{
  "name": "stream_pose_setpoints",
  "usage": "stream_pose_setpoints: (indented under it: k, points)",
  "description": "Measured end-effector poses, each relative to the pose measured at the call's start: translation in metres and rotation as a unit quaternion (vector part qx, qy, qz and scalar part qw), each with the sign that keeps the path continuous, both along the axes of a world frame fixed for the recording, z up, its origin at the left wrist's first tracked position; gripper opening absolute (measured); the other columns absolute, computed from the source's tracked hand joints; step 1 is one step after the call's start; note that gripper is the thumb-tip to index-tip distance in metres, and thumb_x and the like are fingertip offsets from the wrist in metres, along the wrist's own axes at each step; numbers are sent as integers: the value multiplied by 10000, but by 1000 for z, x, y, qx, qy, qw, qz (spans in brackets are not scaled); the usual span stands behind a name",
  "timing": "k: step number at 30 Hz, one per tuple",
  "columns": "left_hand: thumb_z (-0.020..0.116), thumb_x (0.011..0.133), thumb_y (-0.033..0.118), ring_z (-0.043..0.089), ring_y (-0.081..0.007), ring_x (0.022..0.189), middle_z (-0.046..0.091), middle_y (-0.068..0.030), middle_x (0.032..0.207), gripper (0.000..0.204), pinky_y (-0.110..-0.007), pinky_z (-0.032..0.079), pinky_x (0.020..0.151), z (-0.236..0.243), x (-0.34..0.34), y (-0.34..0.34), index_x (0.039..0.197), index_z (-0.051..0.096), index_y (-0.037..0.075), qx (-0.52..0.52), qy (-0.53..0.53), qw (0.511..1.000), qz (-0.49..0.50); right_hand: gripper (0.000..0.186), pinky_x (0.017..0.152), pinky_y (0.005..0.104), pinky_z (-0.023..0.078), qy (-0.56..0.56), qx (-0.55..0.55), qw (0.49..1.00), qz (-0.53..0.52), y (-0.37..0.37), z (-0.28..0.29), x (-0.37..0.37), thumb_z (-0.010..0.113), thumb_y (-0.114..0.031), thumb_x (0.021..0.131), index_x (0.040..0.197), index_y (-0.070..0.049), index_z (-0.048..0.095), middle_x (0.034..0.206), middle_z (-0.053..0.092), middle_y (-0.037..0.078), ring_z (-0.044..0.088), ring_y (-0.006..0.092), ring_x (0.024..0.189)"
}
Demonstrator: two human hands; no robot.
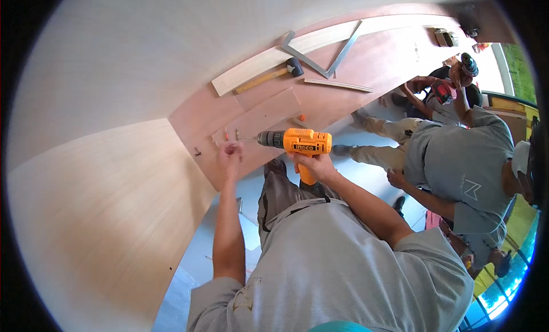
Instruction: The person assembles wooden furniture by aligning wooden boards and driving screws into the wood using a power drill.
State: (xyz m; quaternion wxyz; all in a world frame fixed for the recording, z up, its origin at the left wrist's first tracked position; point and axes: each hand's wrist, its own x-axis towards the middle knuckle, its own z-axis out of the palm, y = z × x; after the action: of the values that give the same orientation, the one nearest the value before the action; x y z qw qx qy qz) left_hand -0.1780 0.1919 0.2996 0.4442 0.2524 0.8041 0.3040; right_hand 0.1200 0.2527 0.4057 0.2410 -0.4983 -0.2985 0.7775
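My right hand [318,166] is wrapped round the grip of an orange cordless drill [307,142]. The drill lies level, its dark chuck and thin bit pointing left. Close to the bit's tip is my left hand [230,151], its fingers curled together in a pinch; whatever they may hold is too small to make out. Beneath the drill, a flat wooden board [266,116] rests on the pinkish wood surface [194,119]. Small pieces lie on the board just beyond my left hand, too small to name.
Farther off lie a rubber mallet [294,67], a long pale plank [251,69], a metal square [328,74] and a thin wood strip [338,85]. A pale panel [97,212] rises at left. Co-workers stand on the right, one [466,155] near my side; another holds a red power tool [444,92].
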Motion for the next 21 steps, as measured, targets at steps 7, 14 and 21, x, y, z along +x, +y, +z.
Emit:
stream_pose_setpoints:
  k: [7, 14, 21]
  points:
    - [697, 1081, 448, 722, -170, 877, 719, -26, 966, 334, -392, 612, 849, 141, 108, 76, 1099, 664, 116, 207, -573, 732, 305, 489, 940, 335, 582, -21, 199, 970, 137, -3, 34, 0, 904, -226, 920, 1317, -36, 692, 1115, 755, 39, 718, 158, 1034]
    - [662, 1088, 523, 553, -118, 600, 495, 43, 635, 460, -349, 549, 670, 122, 96, 62, 819, 582, 158, 180, -643, 706, 236, 615, 954, 399, 580, -39, 400, 867, 294, -18, -12, 1, 909, -356, 902, 1357, -50, 631, 1218, 741, 152, 743, 306, 1099]
    - [740, 1022, 571, 496, -121, 525, 452, 56, 591, 508, -371, 494, 571, 98, 92, 41, 776, 541, 173, 81, -591, 777, 204, 515, 945, 471, 513, -164, 458, 833, 263, -52, -35, 3, 820, -352, 846, 1233, -52, 660, 1092, 735, 183, 680, 395, 1034]
